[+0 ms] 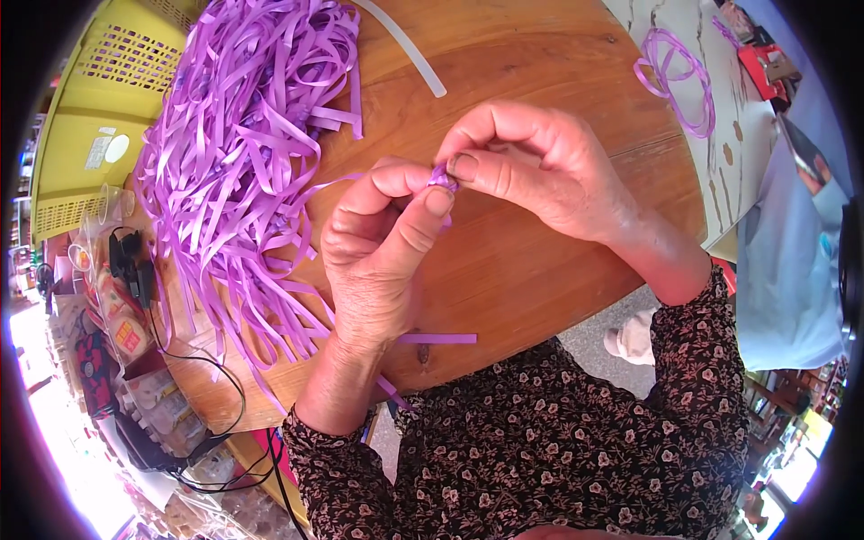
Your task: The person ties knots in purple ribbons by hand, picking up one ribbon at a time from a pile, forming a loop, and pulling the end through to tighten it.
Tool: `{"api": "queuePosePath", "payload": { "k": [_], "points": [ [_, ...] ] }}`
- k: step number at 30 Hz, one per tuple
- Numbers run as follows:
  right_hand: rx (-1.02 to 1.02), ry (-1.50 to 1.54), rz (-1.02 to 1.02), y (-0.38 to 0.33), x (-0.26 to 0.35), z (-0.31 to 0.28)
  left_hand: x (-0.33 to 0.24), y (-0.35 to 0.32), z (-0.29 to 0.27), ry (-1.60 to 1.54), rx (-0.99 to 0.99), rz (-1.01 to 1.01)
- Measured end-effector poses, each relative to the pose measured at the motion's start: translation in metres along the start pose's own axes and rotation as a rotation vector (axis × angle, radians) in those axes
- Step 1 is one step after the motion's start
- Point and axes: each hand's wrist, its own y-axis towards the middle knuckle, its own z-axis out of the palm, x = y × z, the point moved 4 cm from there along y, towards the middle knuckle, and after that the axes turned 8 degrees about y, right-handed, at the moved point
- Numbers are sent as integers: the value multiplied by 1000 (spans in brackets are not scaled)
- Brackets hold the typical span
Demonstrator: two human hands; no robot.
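Over a round wooden table (540,270), my left hand (378,261) and my right hand (531,171) meet and pinch the same small folded piece of purple ribbon (442,177) between thumbs and forefingers. A loose purple strip trails from it down past my left wrist to the table edge (436,339). A big heap of purple ribbon strips (243,153) lies on the table just left of my left hand.
A yellow slatted crate (99,108) stands beyond the heap at the far left. A white strip (409,49) lies at the table's far side. Purple ribbon loops (675,76) rest on a pale surface at upper right. Black cables (216,387) and packets sit lower left.
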Motion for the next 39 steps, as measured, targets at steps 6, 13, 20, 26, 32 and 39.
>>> {"api": "queuePosePath", "payload": {
  "k": [6,13,20,26,32,39],
  "points": [
    [-82,-192,-274,-5,11,0,2,-1,-1,-60,-1,-16],
    [15,-326,-335,-3,16,1,6,-1,-4,-201,-14,-115],
    [-16,-541,-497,-3,23,0,-2,1,-2,108,-9,57],
    [-18,-625,-547,-3,23,0,1,1,-2,33,-13,-44],
    [-33,-598,-553,-4,22,-1,8,-2,-1,-89,-50,-156],
    [36,-394,-480,-2,13,-4,15,-2,-7,-342,-64,-334]
  ]
}}
